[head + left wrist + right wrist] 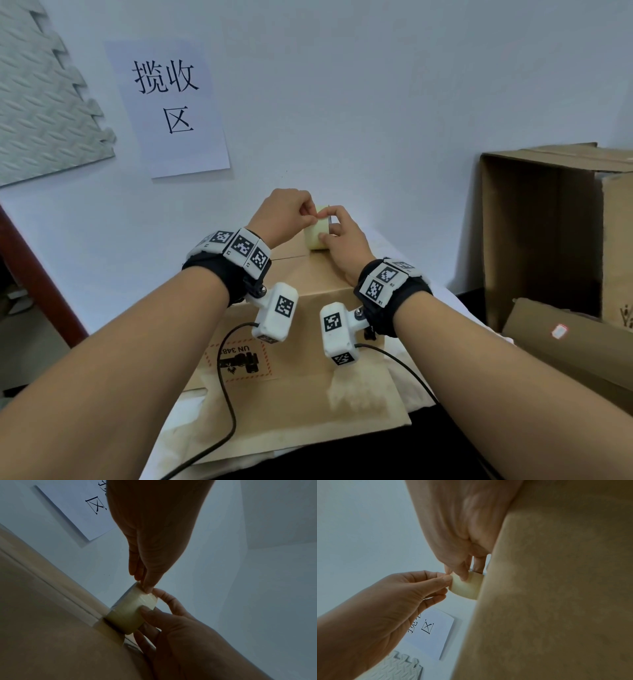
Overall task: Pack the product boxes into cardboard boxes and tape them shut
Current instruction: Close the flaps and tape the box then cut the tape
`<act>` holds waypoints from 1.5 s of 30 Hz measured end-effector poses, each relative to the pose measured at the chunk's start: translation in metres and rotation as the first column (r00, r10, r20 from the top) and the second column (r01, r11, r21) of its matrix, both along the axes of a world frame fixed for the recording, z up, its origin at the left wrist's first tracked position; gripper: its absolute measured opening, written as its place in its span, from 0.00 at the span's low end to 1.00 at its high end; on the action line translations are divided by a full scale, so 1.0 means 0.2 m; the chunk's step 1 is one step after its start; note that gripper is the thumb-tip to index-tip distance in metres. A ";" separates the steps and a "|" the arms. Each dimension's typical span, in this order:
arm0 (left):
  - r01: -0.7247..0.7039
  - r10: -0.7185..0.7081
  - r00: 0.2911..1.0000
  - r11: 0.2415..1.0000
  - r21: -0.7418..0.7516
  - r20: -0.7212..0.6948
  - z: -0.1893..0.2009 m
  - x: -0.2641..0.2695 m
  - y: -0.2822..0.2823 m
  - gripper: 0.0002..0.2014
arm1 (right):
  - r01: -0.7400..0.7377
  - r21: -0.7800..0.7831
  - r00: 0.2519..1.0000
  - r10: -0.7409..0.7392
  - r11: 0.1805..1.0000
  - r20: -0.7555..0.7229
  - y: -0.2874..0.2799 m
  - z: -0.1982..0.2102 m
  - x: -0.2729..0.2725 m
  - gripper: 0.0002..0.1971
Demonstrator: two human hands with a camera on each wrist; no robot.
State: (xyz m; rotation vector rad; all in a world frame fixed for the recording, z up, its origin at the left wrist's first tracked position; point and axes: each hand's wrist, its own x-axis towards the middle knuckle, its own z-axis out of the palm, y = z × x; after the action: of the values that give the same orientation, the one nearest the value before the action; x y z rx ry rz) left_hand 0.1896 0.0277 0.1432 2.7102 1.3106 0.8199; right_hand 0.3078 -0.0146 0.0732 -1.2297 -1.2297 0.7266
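A closed brown cardboard box (308, 275) stands on the table in front of me. On its far top edge sits a pale yellowish tape roll (315, 236), standing on its rim. My right hand (329, 230) grips the roll (132, 613), thumb on its outer face and fingers curled around its far side. My left hand (313, 214) pinches at the top of the roll (467, 588) with thumb and forefinger, where the tape's loose end lies. The box top (42, 622) shows a centre seam. No product boxes are visible.
A large cardboard box (541, 233) lies open on its side at the right, with a flat cardboard piece (575, 353) leaning before it. A flattened carton with a printed label (239, 363) lies under the box. A paper sign (171, 106) and foam mat (44, 102) hang on the wall.
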 end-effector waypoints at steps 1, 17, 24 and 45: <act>0.000 0.000 1.000 1.000 0.002 -0.008 0.00 0.00 0.00 0.02 | -0.001 0.009 1.000 0.001 1.000 -0.005 0.00 0.00 0.00 0.21; 0.059 -0.016 0.968 0.985 0.165 -0.249 0.03 -0.01 -0.09 0.04 | 0.059 0.082 0.996 -0.064 0.995 0.064 0.03 -0.03 0.02 0.23; 0.084 -0.065 0.977 0.993 0.087 -0.204 0.03 -0.01 -0.12 0.02 | 0.098 0.075 0.993 -0.102 0.992 0.056 0.02 -0.03 0.01 0.16; 0.032 -0.032 0.999 0.996 0.084 -0.001 0.03 -0.04 -0.14 0.06 | 0.084 0.097 0.994 -0.076 0.992 -0.085 -0.04 0.02 0.00 0.03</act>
State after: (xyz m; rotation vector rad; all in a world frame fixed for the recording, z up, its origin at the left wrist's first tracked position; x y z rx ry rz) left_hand 0.1812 -0.0001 0.1496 2.7866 1.2574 0.8915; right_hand 0.3079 -0.0228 0.0769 -1.1493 -1.1308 0.6418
